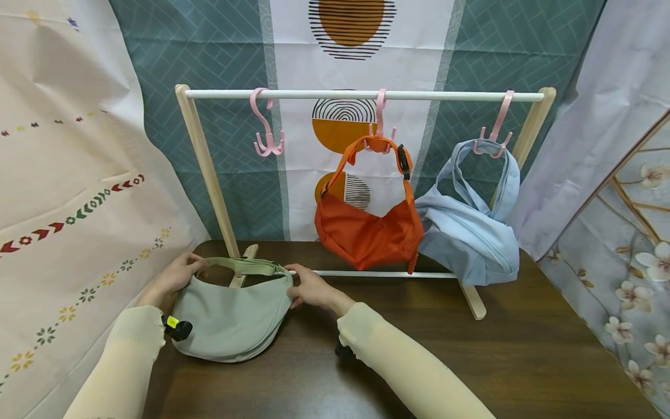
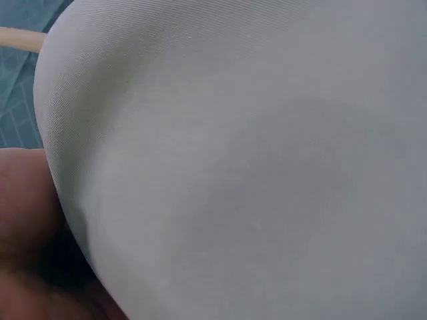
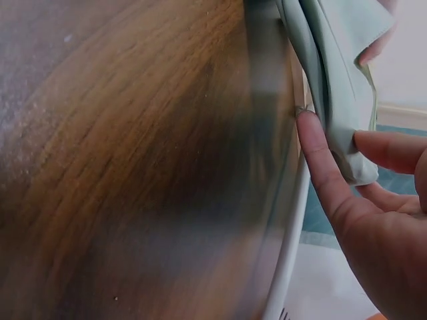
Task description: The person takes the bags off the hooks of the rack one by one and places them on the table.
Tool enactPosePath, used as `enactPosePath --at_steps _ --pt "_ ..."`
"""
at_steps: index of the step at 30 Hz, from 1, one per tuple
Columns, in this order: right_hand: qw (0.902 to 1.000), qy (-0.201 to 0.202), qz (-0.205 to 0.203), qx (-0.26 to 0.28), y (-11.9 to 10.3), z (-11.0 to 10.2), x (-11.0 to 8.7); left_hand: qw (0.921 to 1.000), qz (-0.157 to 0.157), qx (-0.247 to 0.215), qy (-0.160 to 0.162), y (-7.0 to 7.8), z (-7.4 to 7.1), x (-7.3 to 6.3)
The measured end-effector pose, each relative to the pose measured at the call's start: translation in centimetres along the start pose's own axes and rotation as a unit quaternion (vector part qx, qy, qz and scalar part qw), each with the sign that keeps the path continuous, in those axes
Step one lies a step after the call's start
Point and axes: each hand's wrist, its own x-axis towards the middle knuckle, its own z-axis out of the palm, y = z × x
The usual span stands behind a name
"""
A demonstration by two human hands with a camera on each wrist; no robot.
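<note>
A pale green shoulder bag [image 1: 230,320] is held at the left side of the dark wooden table, its strap [image 1: 251,267] uppermost. My left hand [image 1: 175,280] grips the bag's upper left end near the strap. At the opposite end, my right hand [image 1: 314,289] pinches the upper right corner. In the right wrist view, the thumb and fingers of the right hand [image 3: 383,227] close on the end of the bag [image 3: 333,80]. Grey-green cloth of the bag [image 2: 233,167] fills most of the left wrist view and hides the left fingertips.
Behind the bag stands a wooden rack with a white top bar [image 1: 324,94]. A pink hook [image 1: 268,131] hangs bare at the left. An orange bag [image 1: 369,230] hangs in the middle, a light blue bag [image 1: 471,233] at the right. Patterned cloths surround the table [image 1: 523,349].
</note>
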Motion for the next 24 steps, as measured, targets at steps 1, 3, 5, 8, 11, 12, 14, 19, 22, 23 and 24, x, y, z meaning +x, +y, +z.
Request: enactPosePath --at_steps 1,3,5,8,11,12,14,19,22,23,24 --pt "1.0000 -0.001 0.001 -0.001 0.0 0.1 0.1 1.0000 0.000 -0.002 0.001 -0.1 0.0 0.0" --pt "1.0000 -0.005 0.003 -0.002 0.1 0.2 0.1 1.0000 0.000 0.003 0.001 -0.4 0.0 0.0" --pt "0.9999 -0.008 0.005 -0.004 0.2 0.3 0.2 0.9998 -0.003 0.021 0.002 -0.5 0.0 0.0" --pt "0.9999 -0.014 0.007 -0.002 0.4 0.4 0.2 0.9987 -0.011 0.050 -0.008 -0.6 -0.2 0.0" --pt "0.9997 -0.021 0.009 0.002 0.6 0.4 0.2 0.9972 -0.020 0.066 -0.027 -0.6 -0.3 0.0" --pt "0.9997 -0.024 0.010 0.002 0.6 0.4 0.2 0.9966 -0.021 0.072 -0.034 -0.7 -0.4 0.0" --pt "0.9995 -0.028 0.012 0.000 0.8 0.4 0.2 0.9953 -0.018 0.085 -0.042 -0.8 -0.4 0.1" --pt "0.9991 -0.037 0.023 -0.005 0.9 0.6 0.2 0.9948 -0.012 0.090 -0.047 -1.1 -0.1 0.1" --pt "0.9989 -0.037 0.030 -0.001 0.8 0.6 0.1 0.9959 -0.018 0.076 -0.047 -1.3 0.0 -0.1" --pt "0.9988 -0.037 0.032 0.000 0.8 0.6 0.1 0.9959 -0.019 0.074 -0.049 -1.3 0.0 -0.1" --pt "0.9987 -0.038 0.033 0.000 0.8 0.6 0.0 0.9959 -0.020 0.071 -0.052 -1.3 0.0 -0.1"
